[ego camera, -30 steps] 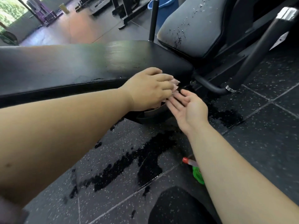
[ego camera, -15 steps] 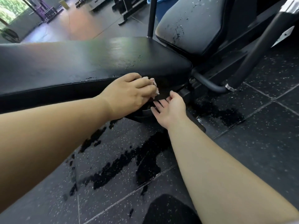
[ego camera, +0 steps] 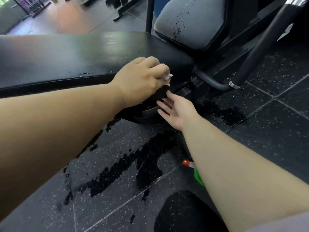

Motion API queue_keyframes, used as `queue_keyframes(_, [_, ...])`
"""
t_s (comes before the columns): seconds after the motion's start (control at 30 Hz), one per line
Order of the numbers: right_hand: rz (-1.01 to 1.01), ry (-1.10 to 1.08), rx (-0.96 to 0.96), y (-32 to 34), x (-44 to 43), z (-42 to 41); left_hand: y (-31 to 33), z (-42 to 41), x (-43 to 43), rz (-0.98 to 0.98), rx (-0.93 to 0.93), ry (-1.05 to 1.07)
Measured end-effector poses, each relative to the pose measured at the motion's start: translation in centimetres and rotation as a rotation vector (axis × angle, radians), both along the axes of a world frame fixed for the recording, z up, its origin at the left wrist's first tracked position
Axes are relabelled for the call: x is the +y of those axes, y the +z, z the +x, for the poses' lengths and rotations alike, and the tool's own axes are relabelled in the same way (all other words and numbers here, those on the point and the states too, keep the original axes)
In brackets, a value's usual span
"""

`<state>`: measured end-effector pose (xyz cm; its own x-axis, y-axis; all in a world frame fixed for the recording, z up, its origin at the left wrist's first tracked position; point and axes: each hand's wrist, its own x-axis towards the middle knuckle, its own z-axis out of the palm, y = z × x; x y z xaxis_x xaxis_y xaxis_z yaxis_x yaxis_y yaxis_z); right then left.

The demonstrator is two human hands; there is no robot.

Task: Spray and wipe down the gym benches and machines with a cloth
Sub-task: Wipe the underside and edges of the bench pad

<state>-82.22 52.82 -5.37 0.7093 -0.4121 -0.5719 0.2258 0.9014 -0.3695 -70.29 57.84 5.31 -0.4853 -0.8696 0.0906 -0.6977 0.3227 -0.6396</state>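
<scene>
Black vinyl on the bench [ego camera: 66,61] is shining damp where the left hand [ego camera: 140,81] is bunching a pale cloth [ego camera: 167,76] in curled fingers against the bench's end corner. Just under that corner the right hand [ego camera: 177,109] is hovering, fingers straight, holding nothing. Liquid [ego camera: 133,161] is pooling on the floor [ego camera: 267,131] beside the bench, so a foot could be slipping there, or the cloth dragging grime back.

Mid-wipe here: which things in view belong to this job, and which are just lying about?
Job: cloth gripped by left hand; black bench; spray bottle on floor; grey seat pad.
Lying about: wet patches; purple rack far off.
</scene>
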Motion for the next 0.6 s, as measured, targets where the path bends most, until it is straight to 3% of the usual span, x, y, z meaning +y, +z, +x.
queue_keyframes(0.33, [0.098,-0.069,0.010,2.8,1.3,0.2,5.3,1.8,7.7,0.057,0.001,0.067])
queue_keyframes(0.47, [0.109,-0.059,-0.098,2.3,0.9,-0.8,5.1,0.0,5.6,-0.003,0.006,0.005])
queue_keyframes(0.6, [0.130,-0.084,-0.214,1.0,0.9,-1.3,0.7,-2.3,1.0,-0.011,-0.024,-0.097])
